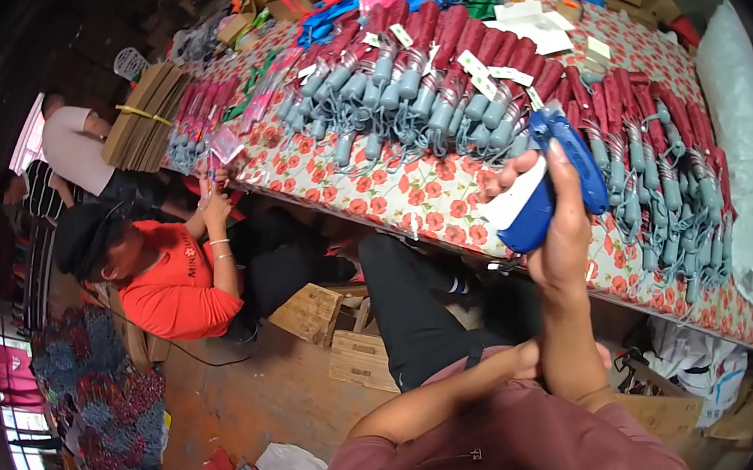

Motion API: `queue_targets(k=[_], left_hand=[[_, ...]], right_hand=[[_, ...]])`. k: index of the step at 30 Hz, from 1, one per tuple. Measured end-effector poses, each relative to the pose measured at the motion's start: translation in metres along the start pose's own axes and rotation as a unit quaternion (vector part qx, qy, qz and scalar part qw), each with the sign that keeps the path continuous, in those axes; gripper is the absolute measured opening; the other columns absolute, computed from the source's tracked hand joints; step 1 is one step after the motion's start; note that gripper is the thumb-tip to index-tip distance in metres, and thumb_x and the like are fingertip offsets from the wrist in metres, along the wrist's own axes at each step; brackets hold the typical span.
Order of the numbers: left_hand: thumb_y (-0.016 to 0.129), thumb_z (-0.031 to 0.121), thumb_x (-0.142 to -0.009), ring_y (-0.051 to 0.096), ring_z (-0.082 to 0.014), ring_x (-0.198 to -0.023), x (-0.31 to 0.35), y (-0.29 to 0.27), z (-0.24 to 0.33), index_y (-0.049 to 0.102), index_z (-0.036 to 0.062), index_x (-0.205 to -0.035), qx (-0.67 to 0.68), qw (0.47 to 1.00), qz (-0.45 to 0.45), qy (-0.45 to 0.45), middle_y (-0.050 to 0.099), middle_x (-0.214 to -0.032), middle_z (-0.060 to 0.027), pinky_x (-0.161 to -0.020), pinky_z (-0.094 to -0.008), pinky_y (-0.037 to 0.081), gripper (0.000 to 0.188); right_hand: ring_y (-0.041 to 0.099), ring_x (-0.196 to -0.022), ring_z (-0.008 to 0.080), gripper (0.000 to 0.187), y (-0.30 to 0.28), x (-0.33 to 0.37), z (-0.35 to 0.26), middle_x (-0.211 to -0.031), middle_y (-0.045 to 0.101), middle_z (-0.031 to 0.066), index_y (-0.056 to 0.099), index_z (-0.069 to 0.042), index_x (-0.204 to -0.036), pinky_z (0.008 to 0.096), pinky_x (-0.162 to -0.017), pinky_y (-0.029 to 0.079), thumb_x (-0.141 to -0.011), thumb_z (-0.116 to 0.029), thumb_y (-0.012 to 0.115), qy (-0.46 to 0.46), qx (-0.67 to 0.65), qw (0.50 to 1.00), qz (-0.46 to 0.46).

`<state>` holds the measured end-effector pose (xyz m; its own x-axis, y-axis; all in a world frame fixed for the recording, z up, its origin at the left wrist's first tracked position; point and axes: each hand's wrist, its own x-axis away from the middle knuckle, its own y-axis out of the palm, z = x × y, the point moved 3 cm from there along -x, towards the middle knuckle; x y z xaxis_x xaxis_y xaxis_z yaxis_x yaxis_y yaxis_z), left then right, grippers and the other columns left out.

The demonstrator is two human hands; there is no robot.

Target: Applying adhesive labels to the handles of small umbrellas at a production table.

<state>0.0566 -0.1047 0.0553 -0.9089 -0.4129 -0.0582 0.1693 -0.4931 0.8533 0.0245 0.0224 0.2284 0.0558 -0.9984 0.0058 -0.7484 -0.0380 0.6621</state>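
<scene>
Above a poppy-print tablecloth (372,195), blue tagging gun (582,164) and white card (516,195) gripped in right hand (556,220), left hand (527,360) clasped around right forearm (573,350), rows of grey-handled maroon umbrellas (452,86) beyond, seated co-worker (175,291) in red at left.

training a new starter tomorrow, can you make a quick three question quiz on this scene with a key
1. Which hand holds the blue hand tool?

2. True or false: the maroon folded umbrellas with grey handles lie on a flower-patterned tablecloth.

3. Fill the gap: the left hand is against the person's own right ____.

Key
1. The right hand.
2. True.
3. Forearm.
</scene>
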Motion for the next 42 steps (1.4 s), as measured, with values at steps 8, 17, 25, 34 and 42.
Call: queue_targets(k=[8,17,25,34,42], left_hand=[[0.038,0.045,-0.112,0.057,-0.0251,-0.134,0.005,0.036,-0.010,0.051,0.0051,-0.149,0.187,0.963,0.133,0.139,0.061,-0.144,-0.0138,-0.117,-0.0404,0.041,0.056],[0.031,0.042,-0.114,0.053,-0.0261,-0.139,0.009,-0.028,-0.052,0.045,-0.0035,-0.150,0.062,0.988,0.100,0.101,0.054,-0.150,-0.0202,-0.121,-0.0405,0.037,0.060],[0.035,0.031,-0.114,0.069,-0.0243,-0.101,0.005,-0.010,0.010,0.062,-0.0071,-0.128,-0.163,0.977,0.113,-0.076,0.071,-0.115,-0.0199,-0.099,-0.0356,0.052,0.048],[0.044,0.023,-0.109,0.066,-0.0183,-0.073,-0.020,-0.093,0.163,0.070,-0.0023,-0.110,-0.393,0.907,0.148,0.021,0.074,-0.084,-0.0089,-0.072,-0.0297,0.052,0.037],[0.053,0.027,-0.109,0.067,-0.0172,-0.080,-0.080,-0.151,0.337,0.068,0.0003,-0.124,-0.404,0.865,0.295,0.035,0.075,-0.093,-0.0089,-0.074,-0.0298,0.053,0.034]], right_hand=[[0.071,-0.074,0.0193,0.036,-0.036,0.008,-0.012,-0.083,0.069,0.0088,0.066,-0.004,-0.098,0.0296,-0.072,0.059,-0.107,-0.037,0.054,-0.005,0.012,1.000,0.008],[0.071,-0.073,0.0192,0.034,-0.038,0.034,-0.016,-0.081,0.069,0.0087,0.066,-0.004,-0.097,0.0288,-0.070,0.059,-0.106,-0.035,0.055,-0.001,0.022,1.000,0.013],[0.071,-0.071,0.0201,0.034,-0.077,0.009,-0.031,-0.081,0.070,0.0094,0.067,-0.002,-0.098,0.0297,-0.069,0.059,-0.106,-0.033,0.057,-0.013,0.106,0.987,0.118],[0.073,-0.070,0.0206,0.032,-0.146,-0.070,-0.031,-0.082,0.072,0.0104,0.068,0.000,-0.099,0.0287,-0.066,0.059,-0.105,-0.030,0.059,0.016,0.165,0.949,0.268],[0.068,-0.079,0.0198,0.036,-0.193,-0.116,-0.027,-0.087,0.069,0.0106,0.064,0.000,-0.101,0.0311,-0.076,0.057,-0.107,-0.033,0.053,0.029,0.152,0.930,0.334]])
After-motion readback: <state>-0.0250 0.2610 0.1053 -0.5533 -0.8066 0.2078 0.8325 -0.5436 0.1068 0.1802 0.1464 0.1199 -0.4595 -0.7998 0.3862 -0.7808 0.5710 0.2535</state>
